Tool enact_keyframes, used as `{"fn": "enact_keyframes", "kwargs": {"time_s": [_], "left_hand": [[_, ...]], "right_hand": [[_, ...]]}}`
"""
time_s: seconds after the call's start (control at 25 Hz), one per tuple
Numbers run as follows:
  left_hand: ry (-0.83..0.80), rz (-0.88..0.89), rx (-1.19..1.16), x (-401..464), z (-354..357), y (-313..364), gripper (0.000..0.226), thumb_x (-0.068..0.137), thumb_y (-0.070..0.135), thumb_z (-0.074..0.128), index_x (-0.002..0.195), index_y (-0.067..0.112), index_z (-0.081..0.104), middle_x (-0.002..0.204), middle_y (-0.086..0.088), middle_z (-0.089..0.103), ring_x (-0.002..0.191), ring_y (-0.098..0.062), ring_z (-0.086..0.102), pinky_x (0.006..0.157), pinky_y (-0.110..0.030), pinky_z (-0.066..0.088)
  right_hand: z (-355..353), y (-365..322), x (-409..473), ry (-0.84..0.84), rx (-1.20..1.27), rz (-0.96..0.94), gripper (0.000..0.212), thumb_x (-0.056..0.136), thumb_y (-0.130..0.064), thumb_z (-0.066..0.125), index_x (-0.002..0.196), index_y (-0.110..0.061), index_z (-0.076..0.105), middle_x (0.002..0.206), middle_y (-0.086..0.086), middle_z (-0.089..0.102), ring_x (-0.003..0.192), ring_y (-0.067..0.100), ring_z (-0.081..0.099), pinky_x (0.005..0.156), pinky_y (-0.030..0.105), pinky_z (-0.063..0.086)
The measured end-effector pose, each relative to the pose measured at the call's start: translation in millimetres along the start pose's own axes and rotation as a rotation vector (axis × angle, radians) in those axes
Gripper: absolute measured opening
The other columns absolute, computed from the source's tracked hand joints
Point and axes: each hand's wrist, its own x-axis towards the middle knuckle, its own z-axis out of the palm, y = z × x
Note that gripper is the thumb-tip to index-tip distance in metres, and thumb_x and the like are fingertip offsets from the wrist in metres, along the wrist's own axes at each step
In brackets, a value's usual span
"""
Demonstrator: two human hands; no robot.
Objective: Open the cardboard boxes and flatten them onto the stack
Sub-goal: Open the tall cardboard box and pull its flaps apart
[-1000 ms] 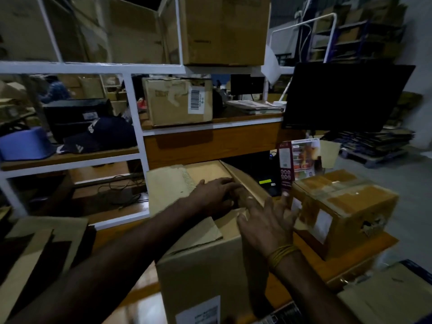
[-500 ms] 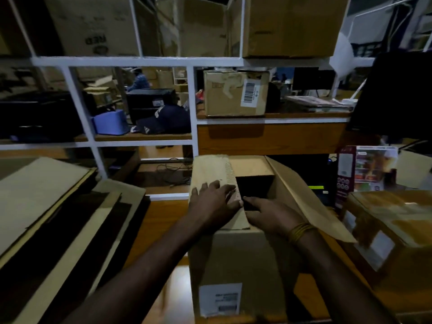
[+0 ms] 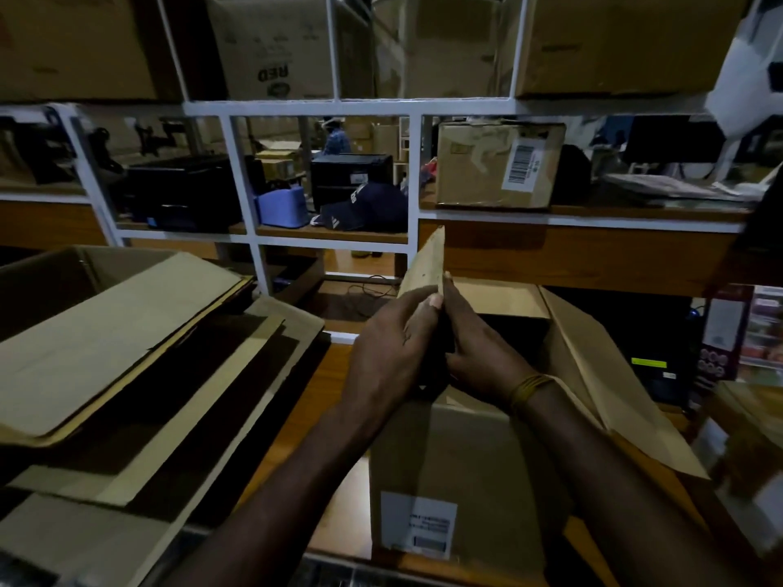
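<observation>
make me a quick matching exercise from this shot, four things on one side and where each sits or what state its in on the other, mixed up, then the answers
Things:
1. left flap
2. right flap
3. flattened cardboard stack
4. dark cap

Places or states:
A. lying on a shelf beside a blue object
B. stood upright, gripped by the left hand and right hand
C. piled flat to the left of the open box
D. folded outward, hanging over the box's right side

Pairs: 1-B, 2-D, 3-C, 4-A
</observation>
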Motion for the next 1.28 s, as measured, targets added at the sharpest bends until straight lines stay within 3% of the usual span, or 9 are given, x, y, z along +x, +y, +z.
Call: {"fn": "enact_keyframes", "kwargs": {"time_s": [0.08, 0.2, 0.32, 0.48, 0.6, 0.8, 1.04, 1.2, 1.28], "left_hand": [[0.138, 0.105, 0.059, 0.9, -5.8, 3.3, 0.034, 0.102, 0.042, 0.047, 0.132, 0.029, 0.058, 0.124, 0.004, 0.065, 0.107, 0.002, 0.061, 0.081, -0.018, 0.055], [0.345, 0.277, 0.264, 4.4, -15.7, 4.4, 0.027, 0.103, 0.026, 0.051, 0.126, 0.018, 0.062, 0.119, -0.001, 0.065, 0.102, 0.001, 0.059, 0.08, -0.014, 0.053], [0.368, 0.336, 0.495, 2.6, -25.1, -11.1, 0.032, 0.094, 0.019, 0.065, 0.126, 0.015, 0.063, 0.134, -0.006, 0.054, 0.117, 0.0, 0.045, 0.09, -0.007, 0.045], [0.405, 0.26, 0.755, -1.0, -36.8, -35.3, 0.05, 0.081, 0.026, 0.076, 0.129, 0.022, 0.063, 0.151, -0.008, 0.04, 0.144, -0.03, 0.03, 0.104, -0.044, 0.043], [0.485, 0.139, 0.913, -3.0, -40.0, -47.1, 0.051, 0.082, 0.032, 0.072, 0.132, 0.024, 0.061, 0.159, -0.014, 0.023, 0.149, -0.04, 0.012, 0.111, -0.057, 0.032], [0.529, -0.036, 1.005, -5.9, -43.4, -63.3, 0.052, 0.081, 0.04, 0.074, 0.13, 0.035, 0.061, 0.164, -0.017, 0.001, 0.148, -0.046, -0.01, 0.117, -0.065, 0.009], [0.537, -0.151, 0.991, -11.0, -48.7, -75.7, 0.035, 0.088, 0.048, 0.058, 0.121, 0.041, 0.067, 0.165, -0.012, -0.006, 0.148, -0.044, -0.015, 0.117, -0.062, 0.0], [0.419, -0.22, 0.98, -18.7, -45.1, -96.9, 0.029, 0.091, 0.05, 0.054, 0.102, 0.035, 0.076, 0.164, -0.007, 0.018, 0.151, -0.039, 0.0, 0.116, -0.055, -0.003], [0.285, -0.246, 0.817, -22.1, -36.6, -98.9, 0.037, 0.096, 0.047, 0.047, 0.101, 0.027, 0.078, 0.143, -0.008, 0.054, 0.139, -0.029, 0.039, 0.117, -0.049, 0.021]], "right_hand": [[5.2, -5.2, 8.8, 0.004, -0.022, -0.074, 0.117, 0.086, -0.007, 0.071, 0.147, -0.057, -0.015, 0.165, -0.008, 0.013, 0.144, 0.022, 0.035, 0.103, 0.049, 0.049], [12.0, -10.1, 20.5, -0.017, -0.062, -0.147, 0.117, 0.084, -0.009, 0.073, 0.149, -0.055, -0.013, 0.165, -0.005, 0.014, 0.139, 0.024, 0.042, 0.097, 0.048, 0.053], [19.7, -12.9, 30.3, -0.05, -0.153, -0.198, 0.116, 0.084, -0.013, 0.074, 0.148, -0.057, -0.012, 0.165, -0.004, 0.011, 0.138, 0.026, 0.043, 0.096, 0.048, 0.054], [28.5, -16.2, 37.7, -0.1, -0.185, -0.195, 0.108, 0.086, -0.02, 0.073, 0.147, -0.06, -0.007, 0.165, -0.012, 0.001, 0.144, 0.023, 0.033, 0.105, 0.05, 0.047], [34.5, -15.8, 43.8, -0.155, -0.226, -0.165, 0.096, 0.09, -0.029, 0.069, 0.146, -0.062, -0.001, 0.165, -0.013, 0.005, 0.145, 0.022, 0.032, 0.109, 0.05, 0.042], [40.8, -7.4, 54.3, -0.247, -0.33, -0.135, 0.073, 0.097, -0.037, 0.058, 0.151, -0.05, 0.012, 0.165, -0.011, 0.006, 0.149, 0.02, 0.021, 0.117, 0.045, 0.029], [45.5, -4.7, 57.6, -0.275, -0.349, -0.124, 0.057, 0.1, -0.036, 0.052, 0.15, -0.045, 0.026, 0.163, -0.004, 0.02, 0.149, 0.02, 0.021, 0.117, 0.041, 0.027], [49.8, -0.5, 56.5, -0.316, -0.388, -0.143, 0.04, 0.104, -0.036, 0.043, 0.144, -0.044, 0.039, 0.163, -0.004, 0.02, 0.151, 0.02, 0.014, 0.119, 0.044, 0.026], [51.4, 0.8, 57.8, -0.316, -0.383, -0.147, 0.034, 0.104, -0.036, 0.043, 0.138, -0.04, 0.045, 0.162, -0.004, 0.024, 0.148, 0.02, 0.022, 0.115, 0.038, 0.029]]}}
